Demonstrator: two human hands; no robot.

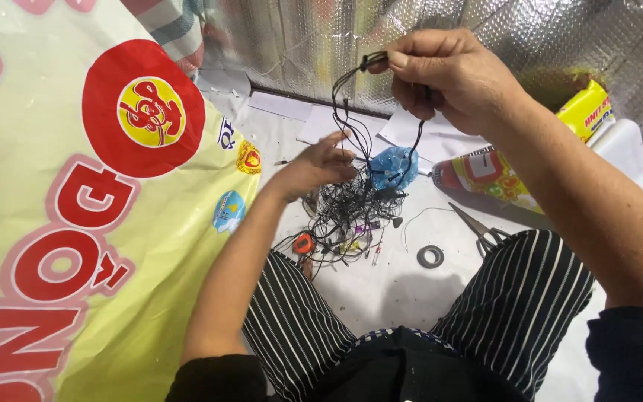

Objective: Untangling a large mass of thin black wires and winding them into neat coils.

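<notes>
Sitting with legs apart in striped trousers (515,298), the person works over a tangled pile of thin black wires (344,212) lying on the white sheet (388,290) between the knees. The right hand (448,78) is raised above the pile, thumb and fingers pressed together on the gathered ends of several black wires (347,112), which hang in loose loops down toward the heap. The left hand (321,165) is lower, at the left edge of the pile, its fingers curled among the strands; whether they actually pinch one I cannot tell.

A crumpled blue bag (394,167) sits at the far side of the pile, touching it. A small orange piece (304,243) lies at the near left edge of the pile. To the right of the pile lie a roll of dark tape (430,256) and, just beyond that, a pair of scissors (480,229). Farther right of the pile is a colourful packet (489,177), with a yellow packet (588,112) behind it. A big pale yellow printed sheet (61,260) fills the space left of the pile, and silver foil (321,37) covers the wall beyond it.
</notes>
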